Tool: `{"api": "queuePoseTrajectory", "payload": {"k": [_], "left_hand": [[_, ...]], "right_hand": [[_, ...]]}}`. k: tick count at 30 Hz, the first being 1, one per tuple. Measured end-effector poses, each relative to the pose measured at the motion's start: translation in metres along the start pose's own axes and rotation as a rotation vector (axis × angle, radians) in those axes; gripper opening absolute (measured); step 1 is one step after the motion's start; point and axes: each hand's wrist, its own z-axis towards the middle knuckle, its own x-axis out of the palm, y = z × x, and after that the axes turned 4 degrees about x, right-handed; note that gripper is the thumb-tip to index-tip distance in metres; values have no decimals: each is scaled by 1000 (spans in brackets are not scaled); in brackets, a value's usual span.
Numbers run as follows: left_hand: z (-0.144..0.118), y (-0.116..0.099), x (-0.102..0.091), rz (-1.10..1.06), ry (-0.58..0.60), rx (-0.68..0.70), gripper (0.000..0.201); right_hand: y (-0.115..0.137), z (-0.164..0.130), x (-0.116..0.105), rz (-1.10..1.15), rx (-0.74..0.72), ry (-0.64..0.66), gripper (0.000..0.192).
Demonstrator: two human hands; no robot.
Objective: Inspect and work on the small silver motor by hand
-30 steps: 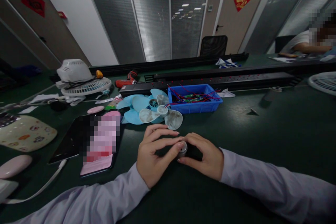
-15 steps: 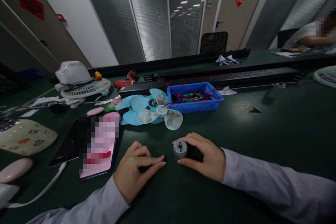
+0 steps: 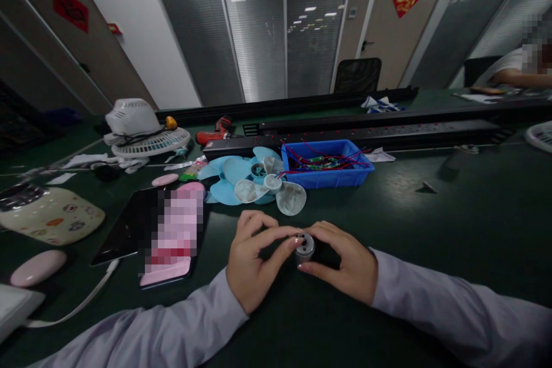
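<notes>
A small motor-like metal cylinder (image 3: 306, 251) stands upright on the dark green table. Its round top has a centre hole and smaller holes beside it. The thumb and fingers of my right hand (image 3: 347, 259) are closed around its side. My left hand (image 3: 259, 256) pinches thumb and forefinger together right over the left part of the cylinder's top. Whatever sits between those fingertips is too small to make out. Beyond both hands lie light blue fan blades (image 3: 235, 169) and a greyish fan blade (image 3: 291, 198).
Behind the blades is a blue bin (image 3: 332, 178) of circuit boards and wires. A phone (image 3: 179, 230), a tablet (image 3: 125, 227) and a patterned pot (image 3: 56, 213) lie left. Farther back are a white fan (image 3: 135, 121) and a red drill (image 3: 215, 132). Another person (image 3: 513, 69) sits far right.
My left hand has moved right, from beside the cylinder to its top, fingertips still pinched. My right hand keeps its hold. The whole view has shifted slightly.
</notes>
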Motion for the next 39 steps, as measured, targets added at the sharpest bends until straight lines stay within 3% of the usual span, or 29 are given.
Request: {"api": "queuePoseTrajectory", "payload": {"k": [6,11,18,24,29,34,39], "left_hand": [[1,0,-1,-3,34,11,17],[2,-4,3,-45,-42,18,16],[4,-10,7,-34,18,25,14],[4,-10,6,-24,-70,11,13],[5,-7,5,-42,2,-12,11],[4,-6,5,-52,-43,5,11],[4,-7,5,-43,4,20,10]], "right_hand": [[1,0,1,-16,-5,-11,27],[1,0,1,-1,-15,-21,24],[0,0,1,50,-32,-10,26],[-1,0,1,43,-24,-19,26],[-1,-1,1,37,-24,-12,26],[-3,-1,2,31,-15,-11,27],[-3,0,1,32,-23,-7,27]]}}
